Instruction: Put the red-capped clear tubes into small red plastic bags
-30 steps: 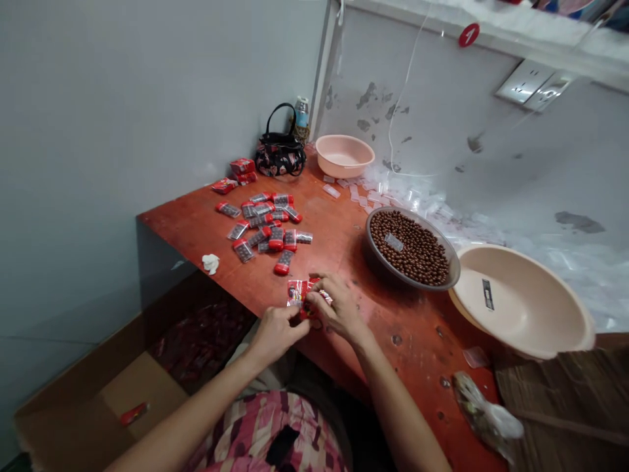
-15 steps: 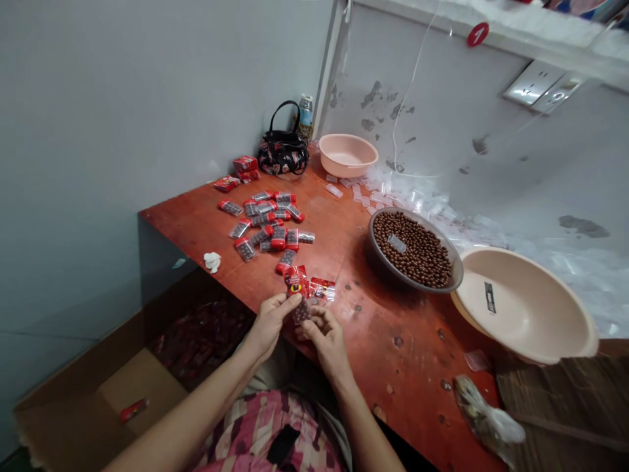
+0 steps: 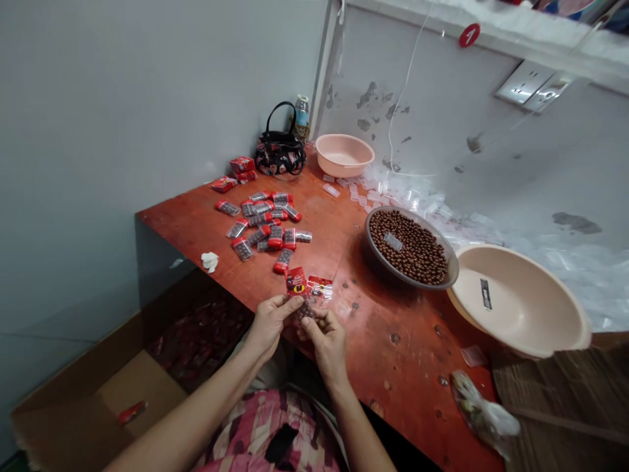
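Note:
Over the table's front edge, my left hand pinches a small clear box of brown chocolate balls between thumb and fingers. A red printed wrapper stands up from the box's far end; how far it covers the box I cannot tell. My right hand closes on the near right end of the same box, its fingers partly hidden behind it. Another flat red wrapper lies on the table just beyond. Farther off is a loose group of filled boxes with red ends.
A grey basin of chocolate balls stands right of centre, beside a large beige basin. Clear plastic cases pile along the wall. A handbag and pink basin are at the back. A cardboard box sits below left.
My right thumb has shifted slightly up along the box. The red wrapper tilts a little differently. The whole view has drifted slightly; both hands keep hold of the box.

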`<state>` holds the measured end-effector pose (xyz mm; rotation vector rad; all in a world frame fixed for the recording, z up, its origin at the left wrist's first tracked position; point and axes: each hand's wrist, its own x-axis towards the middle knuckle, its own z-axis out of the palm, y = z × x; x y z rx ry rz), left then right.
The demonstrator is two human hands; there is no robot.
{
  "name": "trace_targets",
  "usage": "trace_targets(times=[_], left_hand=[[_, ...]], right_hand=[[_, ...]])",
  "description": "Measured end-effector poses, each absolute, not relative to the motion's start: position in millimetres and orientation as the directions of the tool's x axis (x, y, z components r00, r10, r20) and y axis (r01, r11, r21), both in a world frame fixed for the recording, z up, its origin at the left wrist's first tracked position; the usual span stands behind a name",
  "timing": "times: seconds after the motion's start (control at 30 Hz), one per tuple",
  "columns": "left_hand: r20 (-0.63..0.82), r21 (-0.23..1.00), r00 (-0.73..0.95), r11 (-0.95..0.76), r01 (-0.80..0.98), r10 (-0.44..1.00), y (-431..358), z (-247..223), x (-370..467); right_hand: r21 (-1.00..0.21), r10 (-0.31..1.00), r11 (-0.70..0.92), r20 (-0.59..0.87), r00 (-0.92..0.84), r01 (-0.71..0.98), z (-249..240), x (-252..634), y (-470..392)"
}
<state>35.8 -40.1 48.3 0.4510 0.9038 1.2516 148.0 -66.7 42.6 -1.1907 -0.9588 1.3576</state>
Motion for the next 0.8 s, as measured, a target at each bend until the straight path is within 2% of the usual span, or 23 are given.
trace_targets(times=[0.13,0.33,0.4,0.5,0.57,0.63,0.8], left_hand=[[-0.305,0.705,0.092,0.29,-0.647,0.948,-42,49,35],[-0.225,0.68,0.299,0.37,-0.633,0.927,-50,46,36],[-0.238,0.671,0.261,0.352,-0.652,0.936,-52,44,35],[-0.287,0.667,0.133,0.298,-0.683,0.949,-51,41,33],[-0.317,0.698,0.08,0.29,-0.655,0.945,-49,41,33],[-0.336,0.729,0.07,0.307,-0.612,0.939,-47,42,34],[-0.319,0.715,0.194,0.37,-0.593,0.928,-50,41,39]], right_hand=[[-0.961,0.986,-0.164,-0.169,0.004,-0.223,43,149,-66],[-0.901,0.979,-0.185,-0.204,0.007,-0.392,39,152,-61],[-0.921,0.983,-0.168,-0.185,0.016,-0.351,40,152,-61],[-0.973,0.99,-0.121,-0.133,0.047,-0.196,41,150,-65],[-0.993,0.995,-0.075,-0.08,0.058,-0.092,40,148,-68],[-0.997,0.997,-0.053,-0.056,0.053,-0.056,39,146,-71],[-0.942,0.986,-0.165,-0.167,-0.016,-0.292,32,146,-69]])
